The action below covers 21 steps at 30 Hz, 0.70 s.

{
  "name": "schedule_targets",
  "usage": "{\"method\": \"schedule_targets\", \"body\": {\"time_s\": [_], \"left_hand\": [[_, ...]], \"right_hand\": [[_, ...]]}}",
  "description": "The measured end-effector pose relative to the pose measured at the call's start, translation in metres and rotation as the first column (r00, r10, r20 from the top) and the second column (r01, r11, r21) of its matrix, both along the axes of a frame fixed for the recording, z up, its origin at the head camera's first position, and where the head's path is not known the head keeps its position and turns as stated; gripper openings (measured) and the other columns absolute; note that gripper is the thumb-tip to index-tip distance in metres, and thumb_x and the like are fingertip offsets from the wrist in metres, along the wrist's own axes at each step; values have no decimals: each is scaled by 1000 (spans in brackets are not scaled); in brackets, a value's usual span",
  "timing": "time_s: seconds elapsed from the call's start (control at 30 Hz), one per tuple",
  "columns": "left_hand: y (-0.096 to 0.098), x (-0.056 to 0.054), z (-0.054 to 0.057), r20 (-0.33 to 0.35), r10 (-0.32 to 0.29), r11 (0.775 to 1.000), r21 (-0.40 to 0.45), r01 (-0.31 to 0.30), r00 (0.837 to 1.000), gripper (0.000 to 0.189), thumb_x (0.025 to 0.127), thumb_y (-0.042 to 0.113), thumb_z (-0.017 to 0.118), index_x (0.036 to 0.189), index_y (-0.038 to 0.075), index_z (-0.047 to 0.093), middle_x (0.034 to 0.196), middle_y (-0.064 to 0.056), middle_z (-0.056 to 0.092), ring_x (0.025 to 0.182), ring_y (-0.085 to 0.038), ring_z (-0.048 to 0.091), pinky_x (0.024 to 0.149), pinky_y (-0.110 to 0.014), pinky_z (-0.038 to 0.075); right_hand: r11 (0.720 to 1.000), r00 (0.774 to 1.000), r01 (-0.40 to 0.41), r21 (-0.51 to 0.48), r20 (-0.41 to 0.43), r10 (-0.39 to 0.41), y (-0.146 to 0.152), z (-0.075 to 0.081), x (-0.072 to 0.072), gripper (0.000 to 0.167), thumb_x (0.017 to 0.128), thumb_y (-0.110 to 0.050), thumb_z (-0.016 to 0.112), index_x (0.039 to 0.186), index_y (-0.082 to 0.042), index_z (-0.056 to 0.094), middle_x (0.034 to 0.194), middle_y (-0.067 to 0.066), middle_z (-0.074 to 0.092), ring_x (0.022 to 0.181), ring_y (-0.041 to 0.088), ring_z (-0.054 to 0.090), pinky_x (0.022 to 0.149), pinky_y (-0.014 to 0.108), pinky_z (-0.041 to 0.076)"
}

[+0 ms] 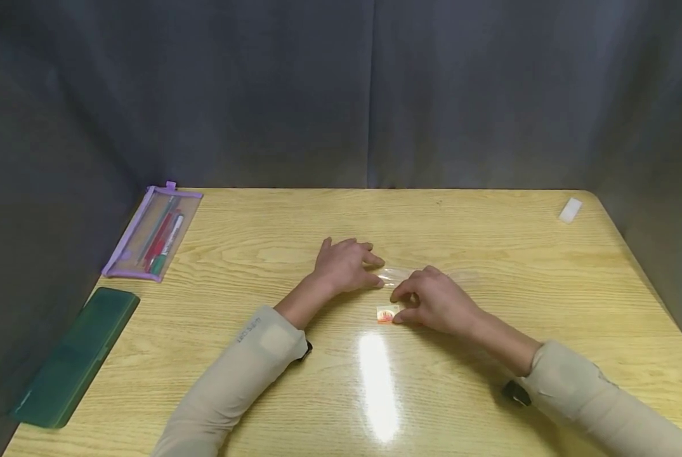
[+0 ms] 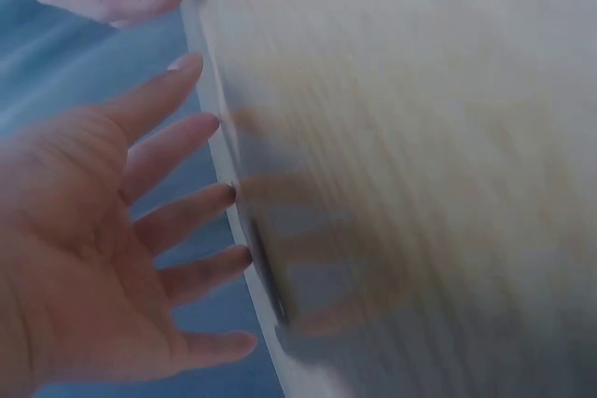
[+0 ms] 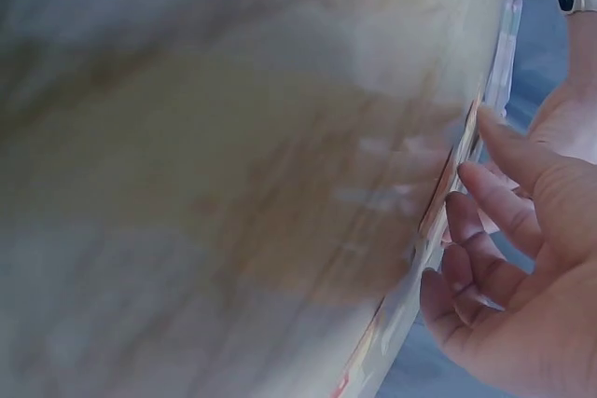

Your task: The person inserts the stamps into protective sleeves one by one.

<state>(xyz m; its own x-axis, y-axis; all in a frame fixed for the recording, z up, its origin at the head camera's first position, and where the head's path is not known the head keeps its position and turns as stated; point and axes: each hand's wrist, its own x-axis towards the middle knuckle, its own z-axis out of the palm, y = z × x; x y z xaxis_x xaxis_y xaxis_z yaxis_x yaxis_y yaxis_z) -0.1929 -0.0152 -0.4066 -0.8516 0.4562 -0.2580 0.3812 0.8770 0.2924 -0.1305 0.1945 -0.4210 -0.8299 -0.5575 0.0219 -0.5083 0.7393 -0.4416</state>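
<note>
Both bare hands are at the middle of the table. A small printed card (image 1: 387, 313), pale with red and orange, lies flat there. Behind it stretches a clear plastic film (image 1: 394, 277), partly covered by the right hand. My left hand (image 1: 346, 266) has its fingers spread, thumb and index tips at the film's left end; the left wrist view shows that hand (image 2: 84, 230) with fingertips at the tabletop. My right hand (image 1: 439, 301) arches beside the card, thumb tip at its right edge. In the right wrist view, the fingers (image 3: 499, 212) are loosely bent, their tips down at the table surface.
At the table's left side lie a purple-edged zip pouch (image 1: 128, 238) with pens inside and a dark green case (image 1: 78, 362). A white block (image 1: 570, 210) sits near the far right corner. Dark curtains (image 1: 295, 95) surround the wooden table (image 1: 261, 219).
</note>
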Motion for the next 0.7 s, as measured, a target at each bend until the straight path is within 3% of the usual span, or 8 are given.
{"method": "schedule_targets", "body": {"time_s": [0.2,0.57,0.7], "left_hand": [[5,1,-1,-18,16,1000,8,-16,1000,44,89,53,73,131,41,68,158,4,47,149,-30,40,123,-66,20],[12,6,-2,-54,46,999,20,-45,998,36,88,45,77,123,40,72,147,7,57,137,-26,52,120,-63,28],[11,7,-3,-59,60,997,44,-57,996,25,88,42,78,113,37,76,144,7,60,134,-25,54,117,-61,33]], "right_hand": [[1000,1000,-6,6,-27,6,-1,-1,0,23,77,-26,89,97,-19,80,78,-15,65,75,9,53,83,33,44],[999,999,38,39,3,-38,-3,-1,3,11,81,-26,87,87,-23,78,83,-13,68,81,8,53,72,26,47],[998,999,41,43,1,-41,-3,-2,4,9,82,-26,86,85,-24,78,84,-14,68,83,8,54,73,27,47]]}}
